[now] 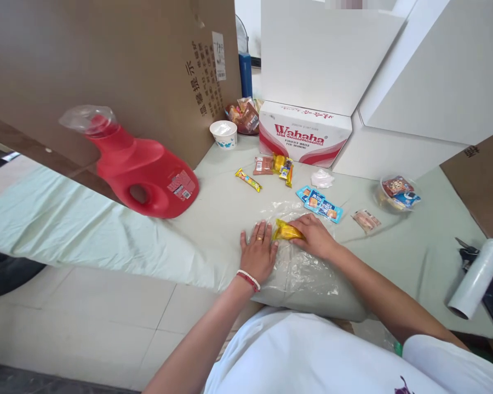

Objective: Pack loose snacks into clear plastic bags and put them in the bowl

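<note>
On the table in front of me lies a sheet of clear plastic film [304, 268]. My left hand [258, 250] rests flat on the left side of that film, fingers spread, holding nothing. A yellow-wrapped snack [286, 230] lies on the film, and my right hand [312, 234] grips its right end with thumb and fingers. Just beyond the right hand are several blue snack packets [319, 204]. Farther off are a thin yellow snack stick [248, 179], a brown packet [263, 165] and a crumpled white piece [322, 178].
A large red jug [148, 169] stands at the left. At the back are a paper cup [223, 134], a bag of snacks [245, 116] and a Wahaha carton [304, 134]. To the right are a clear bowl [380, 197], a pinkish packet [366, 220] and a film roll [479, 278].
</note>
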Action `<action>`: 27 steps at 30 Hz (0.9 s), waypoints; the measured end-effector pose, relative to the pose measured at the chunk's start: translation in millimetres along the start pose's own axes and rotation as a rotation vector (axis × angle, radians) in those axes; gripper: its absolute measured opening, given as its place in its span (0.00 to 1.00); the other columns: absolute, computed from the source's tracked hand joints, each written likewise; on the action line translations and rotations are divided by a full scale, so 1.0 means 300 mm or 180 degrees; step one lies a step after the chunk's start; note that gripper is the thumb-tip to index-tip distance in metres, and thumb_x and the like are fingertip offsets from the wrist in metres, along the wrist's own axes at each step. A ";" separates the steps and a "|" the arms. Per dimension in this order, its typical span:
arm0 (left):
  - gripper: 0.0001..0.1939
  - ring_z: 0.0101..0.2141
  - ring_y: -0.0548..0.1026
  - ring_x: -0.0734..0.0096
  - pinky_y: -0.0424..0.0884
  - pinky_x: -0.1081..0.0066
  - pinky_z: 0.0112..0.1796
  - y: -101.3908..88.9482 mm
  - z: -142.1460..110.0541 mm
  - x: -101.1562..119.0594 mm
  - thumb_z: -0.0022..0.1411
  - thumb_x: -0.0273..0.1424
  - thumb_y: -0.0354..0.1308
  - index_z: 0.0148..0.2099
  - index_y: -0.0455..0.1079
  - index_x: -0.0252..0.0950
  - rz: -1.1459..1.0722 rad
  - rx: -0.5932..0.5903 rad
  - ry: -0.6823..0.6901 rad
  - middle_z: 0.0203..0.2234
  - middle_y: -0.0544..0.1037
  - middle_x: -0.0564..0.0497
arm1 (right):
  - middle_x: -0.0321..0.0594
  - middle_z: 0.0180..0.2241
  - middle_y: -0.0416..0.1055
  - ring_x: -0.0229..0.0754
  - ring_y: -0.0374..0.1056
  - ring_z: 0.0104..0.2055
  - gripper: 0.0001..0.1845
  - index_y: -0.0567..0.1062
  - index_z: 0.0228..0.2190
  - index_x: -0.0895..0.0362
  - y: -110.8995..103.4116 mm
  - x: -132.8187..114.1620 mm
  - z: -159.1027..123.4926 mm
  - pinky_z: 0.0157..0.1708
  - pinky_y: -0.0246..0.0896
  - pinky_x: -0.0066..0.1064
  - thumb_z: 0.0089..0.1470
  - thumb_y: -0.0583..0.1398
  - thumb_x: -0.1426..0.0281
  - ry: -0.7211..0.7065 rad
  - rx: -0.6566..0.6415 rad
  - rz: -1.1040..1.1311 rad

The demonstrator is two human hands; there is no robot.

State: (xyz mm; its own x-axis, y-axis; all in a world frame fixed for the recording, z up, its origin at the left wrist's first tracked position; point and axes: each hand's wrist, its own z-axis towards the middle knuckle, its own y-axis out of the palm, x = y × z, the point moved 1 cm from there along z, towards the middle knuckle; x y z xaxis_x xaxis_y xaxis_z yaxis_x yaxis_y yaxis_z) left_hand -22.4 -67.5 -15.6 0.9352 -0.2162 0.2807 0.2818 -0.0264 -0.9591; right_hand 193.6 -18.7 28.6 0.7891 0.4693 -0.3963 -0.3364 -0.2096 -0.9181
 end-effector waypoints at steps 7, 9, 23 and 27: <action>0.29 0.70 0.57 0.51 0.49 0.37 0.66 0.001 0.005 -0.011 0.73 0.36 0.43 0.72 0.56 0.34 -0.0106 0.0124 0.0078 0.71 0.57 0.38 | 0.48 0.52 0.72 0.54 0.61 0.55 0.27 0.71 0.58 0.52 0.051 -0.029 -0.040 0.55 0.58 0.47 0.59 0.64 0.62 0.0138 0.0014 0.0056; 0.27 0.70 0.56 0.51 0.49 0.39 0.66 -0.019 -0.004 -0.032 0.73 0.35 0.44 0.71 0.59 0.35 -0.0174 0.0361 0.0113 0.71 0.58 0.38 | 0.50 0.55 0.69 0.55 0.60 0.57 0.29 0.70 0.60 0.53 0.051 -0.026 -0.070 0.57 0.59 0.49 0.59 0.65 0.62 0.0151 0.0158 0.0138; 0.30 0.70 0.58 0.55 0.37 0.43 0.69 -0.171 -0.078 -0.285 0.56 0.30 0.58 0.62 0.68 0.44 -0.0605 -0.1173 0.1665 0.70 0.60 0.44 | 0.45 0.46 0.75 0.50 0.70 0.49 0.12 0.77 0.45 0.46 0.072 -0.075 -0.401 0.50 0.69 0.50 0.67 0.54 0.67 -0.0170 0.0389 0.1413; 0.27 0.69 0.59 0.53 0.36 0.42 0.68 -0.171 -0.048 -0.273 0.58 0.40 0.62 0.60 0.69 0.45 -0.0613 -0.1268 0.1554 0.69 0.62 0.42 | 0.43 0.41 0.75 0.45 0.71 0.43 0.11 0.78 0.41 0.50 -0.031 -0.053 -0.289 0.43 0.68 0.39 0.67 0.56 0.61 0.0086 0.0195 0.1919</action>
State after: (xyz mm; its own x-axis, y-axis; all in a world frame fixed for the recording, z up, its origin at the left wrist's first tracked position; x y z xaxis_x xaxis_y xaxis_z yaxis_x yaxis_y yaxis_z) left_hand -116.6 -62.6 10.0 0.6446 -0.5869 0.4899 0.2457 -0.4478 -0.8597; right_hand 228.7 -98.7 44.1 0.4627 0.2612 -0.8472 -0.7567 -0.3816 -0.5309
